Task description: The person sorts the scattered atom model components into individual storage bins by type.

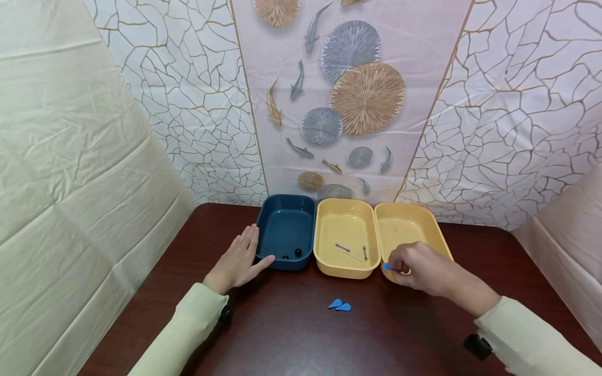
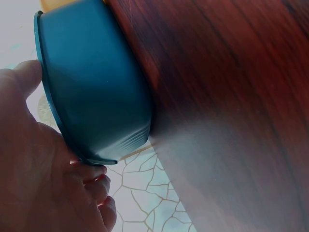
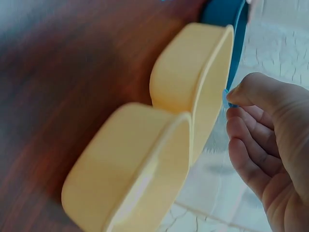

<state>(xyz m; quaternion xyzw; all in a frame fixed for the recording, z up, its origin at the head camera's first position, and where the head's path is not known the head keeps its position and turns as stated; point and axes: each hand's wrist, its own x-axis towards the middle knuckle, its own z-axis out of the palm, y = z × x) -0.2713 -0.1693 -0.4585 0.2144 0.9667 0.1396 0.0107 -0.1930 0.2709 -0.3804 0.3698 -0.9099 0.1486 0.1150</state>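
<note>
My left hand [image 1: 235,261] rests at the left rim of the dark blue tub [image 1: 286,230], fingers extended and the thumb reaching over its front corner. In the left wrist view the thumb [image 2: 30,75] lies right at the tub's rim. Between thumb and forefinger my right hand [image 1: 425,269] pinches a small blue piece [image 1: 386,266], over the front left of the right yellow tub [image 1: 400,225]. Part of the piece is hidden by the fingers. Two blue teardrop-shaped pieces, the left one [image 1: 335,303] and the right one [image 1: 344,307], lie on the table.
Between the other tubs stands the middle yellow tub [image 1: 346,272], holding several thin purplish pins [image 1: 343,247]. Two small black balls [image 1: 298,253] sit in the blue tub's front end. The dark wooden table [image 1: 282,334] meets a patterned cloth [image 1: 211,130] behind the tubs.
</note>
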